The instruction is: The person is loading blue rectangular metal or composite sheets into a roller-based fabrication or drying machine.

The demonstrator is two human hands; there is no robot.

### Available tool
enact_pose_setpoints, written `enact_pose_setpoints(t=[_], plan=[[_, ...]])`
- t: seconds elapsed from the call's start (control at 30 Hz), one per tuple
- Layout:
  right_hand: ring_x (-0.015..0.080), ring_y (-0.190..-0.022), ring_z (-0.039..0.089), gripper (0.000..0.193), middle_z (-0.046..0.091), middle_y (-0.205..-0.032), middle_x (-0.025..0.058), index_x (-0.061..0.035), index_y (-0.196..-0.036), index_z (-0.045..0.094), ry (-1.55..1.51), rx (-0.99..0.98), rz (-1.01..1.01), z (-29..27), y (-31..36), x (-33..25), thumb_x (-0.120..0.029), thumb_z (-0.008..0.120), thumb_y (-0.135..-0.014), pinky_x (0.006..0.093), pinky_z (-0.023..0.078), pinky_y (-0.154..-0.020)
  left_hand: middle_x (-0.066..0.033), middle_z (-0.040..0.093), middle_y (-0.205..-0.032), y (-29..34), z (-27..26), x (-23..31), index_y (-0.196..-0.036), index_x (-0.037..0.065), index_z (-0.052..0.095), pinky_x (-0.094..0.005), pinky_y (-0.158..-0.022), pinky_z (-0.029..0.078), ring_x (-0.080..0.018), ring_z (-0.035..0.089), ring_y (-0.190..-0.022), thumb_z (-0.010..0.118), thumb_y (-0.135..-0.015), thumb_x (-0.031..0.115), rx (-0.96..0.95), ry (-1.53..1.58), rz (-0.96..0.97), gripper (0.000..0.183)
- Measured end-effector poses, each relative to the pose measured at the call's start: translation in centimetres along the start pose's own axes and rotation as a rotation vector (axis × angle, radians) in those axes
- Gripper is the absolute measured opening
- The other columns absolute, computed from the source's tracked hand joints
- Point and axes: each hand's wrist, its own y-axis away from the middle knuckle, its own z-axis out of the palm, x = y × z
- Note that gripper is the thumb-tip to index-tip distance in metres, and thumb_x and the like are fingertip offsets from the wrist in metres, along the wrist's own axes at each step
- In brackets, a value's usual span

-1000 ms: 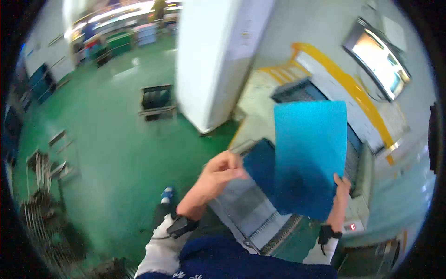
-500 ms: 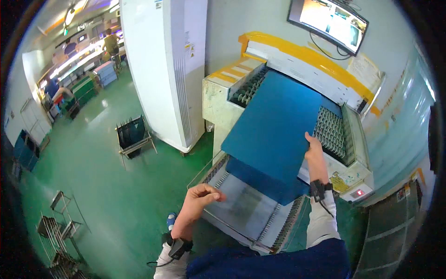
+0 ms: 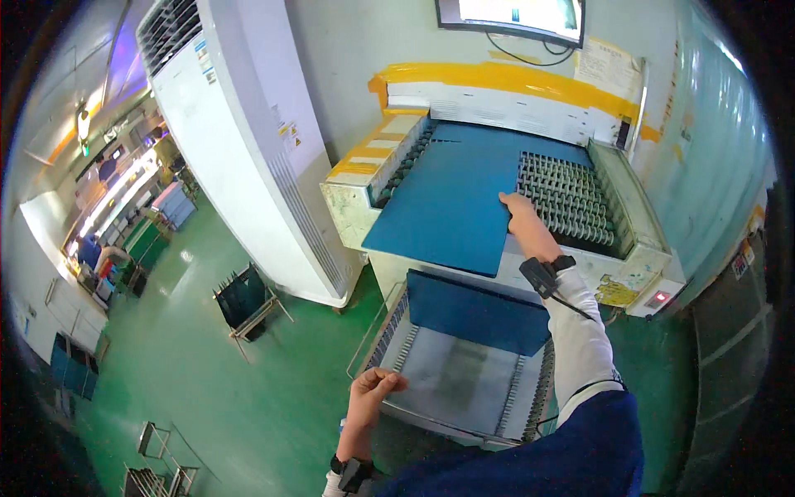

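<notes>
A large flat blue panel (image 3: 447, 203) lies on the roller conveyor (image 3: 571, 203), its near end jutting past the machine's front edge. My right hand (image 3: 522, 217) pinches this panel's right edge. Beyond it, part of another blue panel (image 3: 551, 149) shows at the back of the rollers. Below the conveyor, a slotted rack (image 3: 414, 406) with toothed strips holds a blue panel (image 3: 476, 315) standing at its far end. My left hand (image 3: 377, 391) hovers by the rack's near left corner, fingers curled together with nothing visible in them.
A tall white air-conditioner cabinet (image 3: 248, 157) stands left of the machine. A small rack with dark panels (image 3: 244, 302) sits on the green floor, with metal frames (image 3: 161, 464) nearer left. A screen (image 3: 513, 16) hangs above. People work at a distant lit bench.
The held blue panel now lies farther back and flatter on the rollers, my right hand moving away with it. The rack's inside shows more. My view has turned, shifting the room.
</notes>
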Motion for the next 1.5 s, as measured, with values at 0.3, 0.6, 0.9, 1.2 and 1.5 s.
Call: enact_pose_setpoints(t=[0.3,0.6,0.9,1.2,1.5], plan=[[0.0261,-0.074,0.064,0.036,0.067,-0.09,0.0154,0.0073,-0.097,0.063,0.458,0.175,-0.158,-0.5,-2.1,-1.2,-0.028,0.064,-0.091,0.0432,0.052,-0.064,-0.0105,0.069,-0.087,-0.6,-0.4,0.5,-0.085,0.001,0.063,-0.0307,-0.08,0.051,-0.0177,0.065,-0.082,0.062,-0.091,0.009,0.098,-0.046,-0.076,0.01],[0.0291,-0.083,0.066,0.042,0.069,-0.093,0.0169,0.0054,-0.1,0.067,0.792,0.435,-0.303,-20.8,-0.7,-9.6,-0.031,0.069,-0.079,0.0411,0.05,-0.074,-0.0108,0.07,-0.085,-3.1,1.1,-1.2,-0.085,0.001,0.063,-0.0312,-0.078,0.053,-0.0182,0.067,-0.08,0.062,-0.091,0.009,0.042,-0.024,-0.081,0.01],[0.0382,-0.122,0.049,0.063,0.052,-0.132,0.0211,-0.0035,-0.13,0.053,1.474,0.445,-0.7,-17.8,9.8,-8.7,-0.039,0.069,-0.08,0.0453,0.04,-0.101,-0.0099,0.069,-0.084,-4.0,1.8,-3.8,-0.085,0.001,0.061,-0.0296,-0.077,0.05,-0.0161,0.064,-0.078,0.063,-0.091,0.01,-0.015,-0.019,-0.125,0.011],[0.0359,-0.133,0.038,0.068,0.042,-0.145,0.0161,-0.0096,-0.136,0.05,1.759,0.257,-0.572,-12.8,11.0,-5.2,-0.055,0.056,-0.086,0.0519,0.028,-0.109,-0.011,0.069,-0.091,-2.0,-4.7,-9.2,-0.095,-0.004,0.062,-0.0309,-0.079,0.053,-0.0192,0.067,-0.084,0.064,-0.09,0.016,0.069,-0.206,-0.312,0.02],[0.0352,-0.135,0.036,0.067,0.042,-0.146,0.0144,-0.011,-0.136,0.05,1.781,0.289,-0.512,-15.9,11.0,-7.0,-0.056,0.055,-0.087,0.0528,0.027,-0.109,-0.0134,0.069,-0.086,3.6,-10.3,-16.3,-0.091,-0.004,0.061,-0.029,-0.068,0.054,-0.0195,0.067,-0.075,0.065,-0.09,0.015,0.281,-0.015,-0.526,0.019]])
